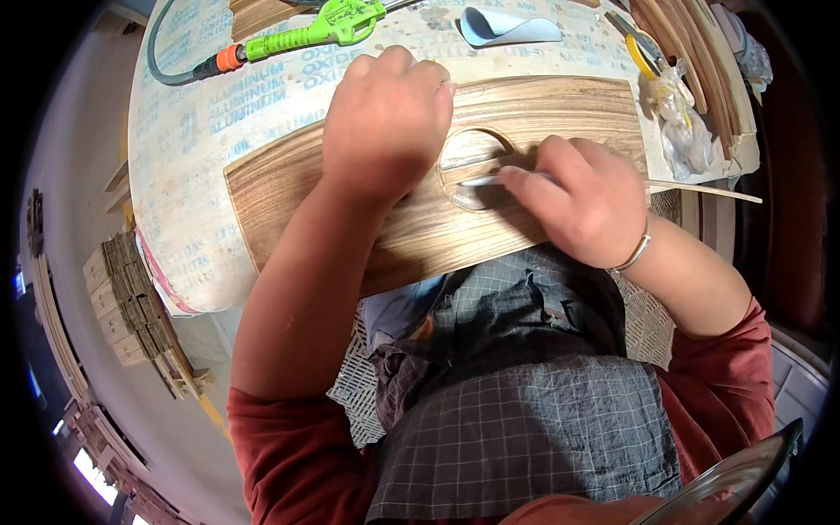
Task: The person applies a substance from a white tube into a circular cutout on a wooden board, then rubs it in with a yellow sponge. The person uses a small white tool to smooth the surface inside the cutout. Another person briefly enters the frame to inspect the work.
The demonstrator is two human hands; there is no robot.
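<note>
A striped wooden board lies across the table's front edge, with a round opening or recess near its middle. My left hand is closed over the board just left of the round shape; what is under its fingers, if anything, is hidden. My right hand grips a slim, pale stick-like tool whose end reaches into the round shape. A thin wooden strip sticks out to the right beside my right hand.
On the paper-covered table are a green tool with a hose, a rolled pale blue sheet, scissors, a crumpled plastic bag and wooden strips. Stacked wood stands on the floor at left.
</note>
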